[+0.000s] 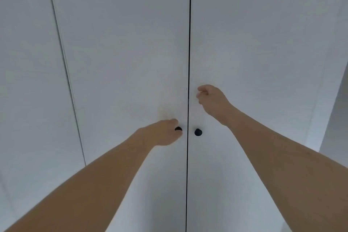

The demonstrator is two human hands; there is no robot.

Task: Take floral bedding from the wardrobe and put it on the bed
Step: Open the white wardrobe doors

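Note:
Two white wardrobe doors fill the view, the left door (122, 62) and the right door (263, 52), meeting at a dark vertical gap. Both are closed. Each has a small black knob beside the gap. My left hand (162, 133) is curled around the left knob (178, 129), which shows partly between the fingers. The right knob (198, 132) is bare. My right hand (211, 100) hovers above it near the right door's edge, fingers loosely curled with nothing in them. No floral bedding or bed is in view.
A further white panel (28, 81) stands to the left of the doors. At the far right, the wardrobe's side ends against a grey wall (337, 118).

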